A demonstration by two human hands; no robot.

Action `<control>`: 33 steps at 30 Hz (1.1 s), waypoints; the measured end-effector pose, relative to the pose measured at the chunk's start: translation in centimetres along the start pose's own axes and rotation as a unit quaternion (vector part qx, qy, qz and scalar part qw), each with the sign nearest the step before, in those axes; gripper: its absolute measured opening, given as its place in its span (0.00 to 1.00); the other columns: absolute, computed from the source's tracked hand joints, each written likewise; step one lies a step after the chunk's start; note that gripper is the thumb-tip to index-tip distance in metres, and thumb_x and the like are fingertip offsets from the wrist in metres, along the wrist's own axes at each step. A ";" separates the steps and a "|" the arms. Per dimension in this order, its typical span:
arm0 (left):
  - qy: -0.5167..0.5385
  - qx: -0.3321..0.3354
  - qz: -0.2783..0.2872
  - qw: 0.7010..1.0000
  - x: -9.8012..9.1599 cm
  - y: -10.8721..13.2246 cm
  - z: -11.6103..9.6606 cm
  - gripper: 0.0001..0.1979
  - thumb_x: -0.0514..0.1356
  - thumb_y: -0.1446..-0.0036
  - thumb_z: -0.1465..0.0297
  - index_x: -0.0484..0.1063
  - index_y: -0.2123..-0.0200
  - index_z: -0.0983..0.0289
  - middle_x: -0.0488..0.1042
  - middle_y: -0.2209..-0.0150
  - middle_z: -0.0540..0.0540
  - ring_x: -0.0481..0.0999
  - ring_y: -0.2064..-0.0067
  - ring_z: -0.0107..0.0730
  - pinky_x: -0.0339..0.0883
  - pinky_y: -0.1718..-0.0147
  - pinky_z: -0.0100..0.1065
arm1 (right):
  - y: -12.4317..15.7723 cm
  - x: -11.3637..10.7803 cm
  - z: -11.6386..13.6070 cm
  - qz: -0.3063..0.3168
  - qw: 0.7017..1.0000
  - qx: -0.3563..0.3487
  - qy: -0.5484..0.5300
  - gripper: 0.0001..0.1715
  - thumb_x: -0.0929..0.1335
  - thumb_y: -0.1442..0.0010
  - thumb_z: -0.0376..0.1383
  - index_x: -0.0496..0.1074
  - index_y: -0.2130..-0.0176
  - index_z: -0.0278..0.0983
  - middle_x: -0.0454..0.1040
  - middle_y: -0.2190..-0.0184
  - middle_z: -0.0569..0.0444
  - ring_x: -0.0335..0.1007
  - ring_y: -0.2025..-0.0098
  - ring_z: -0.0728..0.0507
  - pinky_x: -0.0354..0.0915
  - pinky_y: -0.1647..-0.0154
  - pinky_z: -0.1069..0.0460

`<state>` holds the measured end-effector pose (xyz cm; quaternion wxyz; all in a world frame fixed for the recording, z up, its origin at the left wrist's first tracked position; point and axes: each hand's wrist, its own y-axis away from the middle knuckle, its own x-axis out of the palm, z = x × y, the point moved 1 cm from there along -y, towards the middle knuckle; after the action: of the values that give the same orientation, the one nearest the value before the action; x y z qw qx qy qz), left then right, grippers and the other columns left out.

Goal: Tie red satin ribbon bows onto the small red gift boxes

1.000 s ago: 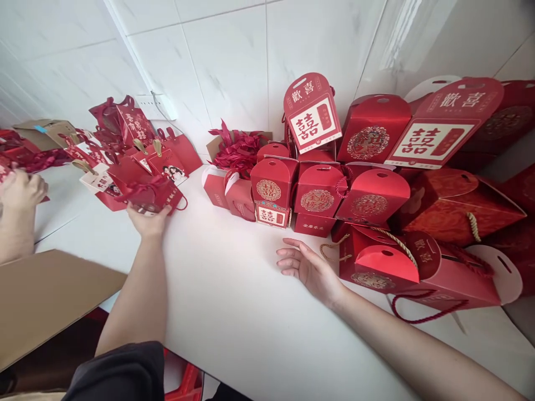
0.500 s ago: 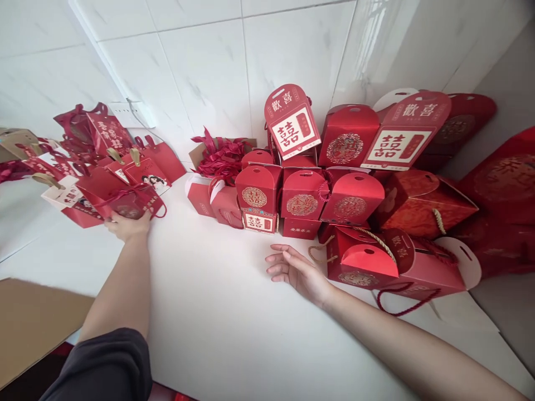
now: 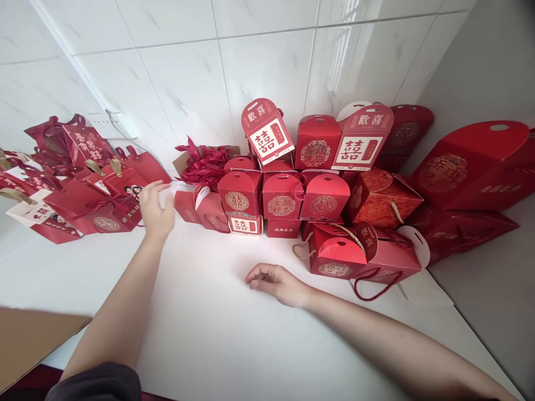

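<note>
My left hand (image 3: pixel 157 211) is raised with its fingers apart, holding nothing, between the gift bags and the boxes. Just left of it stands a red gift bag (image 3: pixel 109 221) with a ribbon bow and a round gold emblem. My right hand (image 3: pixel 279 284) hovers over the middle of the white table, its fingers curled in towards the thumb with nothing visible in them. Behind it are stacked red gift boxes, among them a box with a round gold emblem (image 3: pixel 281 196). To its right sits a box with a gold rope handle (image 3: pixel 334 259).
More red and white bags crowd the left, including a white-fronted bag (image 3: pixel 37 214). A carton of dark red ribbons (image 3: pixel 204 164) stands by the tiled wall (image 3: pixel 267 67). Large red boxes (image 3: pixel 472 167) fill the right corner. A cardboard sheet (image 3: pixel 33 340) lies at lower left.
My left hand has let go of the red gift bag and moved right. My right hand has curled its fingers. The view has shifted to the right.
</note>
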<state>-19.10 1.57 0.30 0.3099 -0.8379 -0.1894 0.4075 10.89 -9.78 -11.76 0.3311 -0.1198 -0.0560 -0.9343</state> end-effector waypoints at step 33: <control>-0.179 -0.242 0.208 0.931 2.0 -3.6 0.8 0.55 0.61 0.48 0.46 0.38 0.29 0.68 0.40 0.31 0.74 0.49 0.31 0.63 0.52 0.38 0.54 | 0.3 -0.8 2.3 0.047 0.986 0.061 0.146 0.07 0.67 0.39 0.35 0.72 0.61 0.33 0.74 0.65 0.52 0.72 0.64 0.47 0.69 0.57 0.48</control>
<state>-18.77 5.65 1.21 -0.0333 -0.8212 -0.1560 0.5479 12.11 -9.08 -9.79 0.3859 0.0356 -0.0583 -0.9200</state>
